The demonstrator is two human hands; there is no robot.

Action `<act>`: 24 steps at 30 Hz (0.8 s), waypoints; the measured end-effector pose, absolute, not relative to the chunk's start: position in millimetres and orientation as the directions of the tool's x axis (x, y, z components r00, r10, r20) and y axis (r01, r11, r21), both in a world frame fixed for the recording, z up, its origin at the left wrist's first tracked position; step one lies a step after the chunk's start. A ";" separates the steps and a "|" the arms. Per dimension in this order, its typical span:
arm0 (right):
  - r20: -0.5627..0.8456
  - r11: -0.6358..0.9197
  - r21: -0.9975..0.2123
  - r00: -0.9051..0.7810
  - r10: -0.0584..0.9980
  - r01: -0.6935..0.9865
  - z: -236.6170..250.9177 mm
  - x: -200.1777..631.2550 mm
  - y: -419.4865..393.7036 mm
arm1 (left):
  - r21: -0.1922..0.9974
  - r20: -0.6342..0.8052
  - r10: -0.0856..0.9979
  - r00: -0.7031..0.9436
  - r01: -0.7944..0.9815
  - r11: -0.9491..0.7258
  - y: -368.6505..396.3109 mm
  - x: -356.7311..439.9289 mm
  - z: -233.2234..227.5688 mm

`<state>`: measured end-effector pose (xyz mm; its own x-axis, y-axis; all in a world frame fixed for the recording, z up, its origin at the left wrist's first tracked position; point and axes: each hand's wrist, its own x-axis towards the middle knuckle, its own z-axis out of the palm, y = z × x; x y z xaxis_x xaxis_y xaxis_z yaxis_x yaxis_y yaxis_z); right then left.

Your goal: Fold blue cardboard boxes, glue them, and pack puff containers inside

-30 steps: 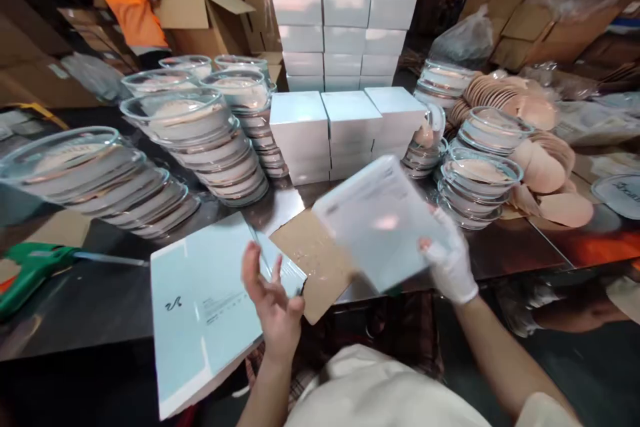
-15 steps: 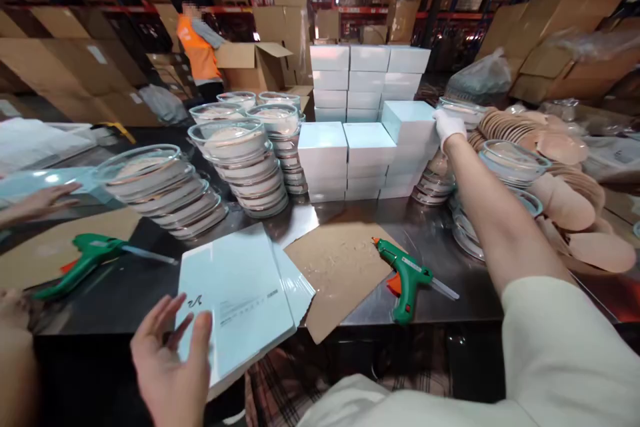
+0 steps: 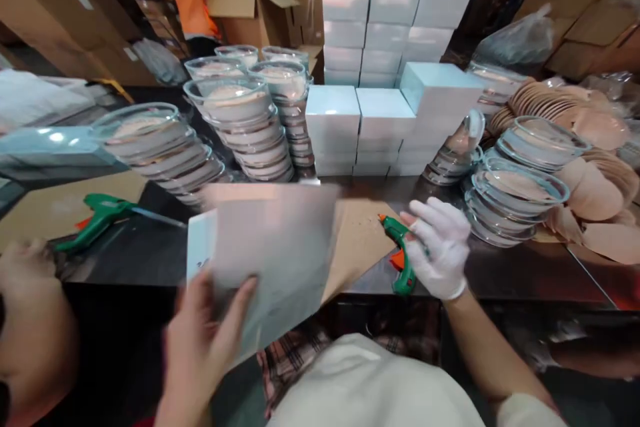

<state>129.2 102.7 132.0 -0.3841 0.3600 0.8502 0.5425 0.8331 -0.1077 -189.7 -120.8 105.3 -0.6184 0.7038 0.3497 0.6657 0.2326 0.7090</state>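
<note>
My bare left hand point(image 3: 200, 340) grips the near left edge of a flat-folded box point(image 3: 280, 253), its pale panel smeared by motion. Beneath it, the left end of a pile of white flat-folded boxes point(image 3: 196, 247) peeks out. In a white glove, my right hand point(image 3: 437, 250) hovers with fingers apart over the grip end of a green glue gun point(image 3: 407, 277), partly covering it; I see nothing held there. The glue gun lies beside a brown cardboard sheet point(image 3: 360, 230). Finished-looking white boxes point(image 3: 333, 113) stand stacked behind.
Stacks of clear round containers point(image 3: 250, 127) rise left of the boxes, more containers point(image 3: 510, 207) at right. Round tan pieces point(image 3: 595, 193) pile up farther right. Another glue gun point(image 3: 100, 213) lies left, near another person's arm point(image 3: 40, 320). A person in an orange vest point(image 3: 187, 0) stands behind.
My right hand has come back from the stacked white boxes to above the glue gun. My left hand has closed on a flat-folded box and lifted it, tilted, off the pile.
</note>
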 end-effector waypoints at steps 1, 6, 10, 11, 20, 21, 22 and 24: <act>0.851 0.842 -0.112 -0.386 0.356 0.528 121.6 123.3 82.0 | 0.713 0.304 0.831 -0.467 0.690 0.127 -113.8 -166.2 107.3; 0.731 0.862 -0.365 -0.466 0.499 0.350 95.6 115.4 52.0 | 0.763 0.189 0.975 0.113 0.609 -0.218 -83.6 -113.3 86.9; 0.593 0.828 -0.513 -0.603 0.534 0.228 89.0 138.7 46.6 | 0.772 0.194 0.974 0.115 0.596 -0.224 -82.7 -132.1 70.8; 0.534 0.787 -0.582 -0.635 0.559 0.203 89.1 143.9 44.3 | 0.767 0.209 0.974 0.090 0.603 -0.220 -83.0 -138.5 69.7; -0.362 -0.290 -0.907 -0.917 0.168 0.305 43.1 142.8 29.6 | 0.578 0.089 0.908 0.409 0.721 -0.382 -90.5 -129.7 56.3; -0.381 -0.342 -0.890 -0.903 0.199 0.301 34.3 142.8 26.2 | 0.552 0.026 0.907 0.420 0.750 -0.363 -93.2 -122.1 50.9; -0.393 -0.371 -0.881 -0.890 0.230 0.294 27.4 144.4 22.8 | 0.535 -0.043 0.905 0.423 0.775 -0.336 -96.2 -115.5 45.2; -0.393 -0.372 -0.884 -0.879 0.269 0.282 21.7 153.3 17.7 | 0.540 -0.184 0.890 0.417 0.800 -0.263 -103.1 -109.4 34.3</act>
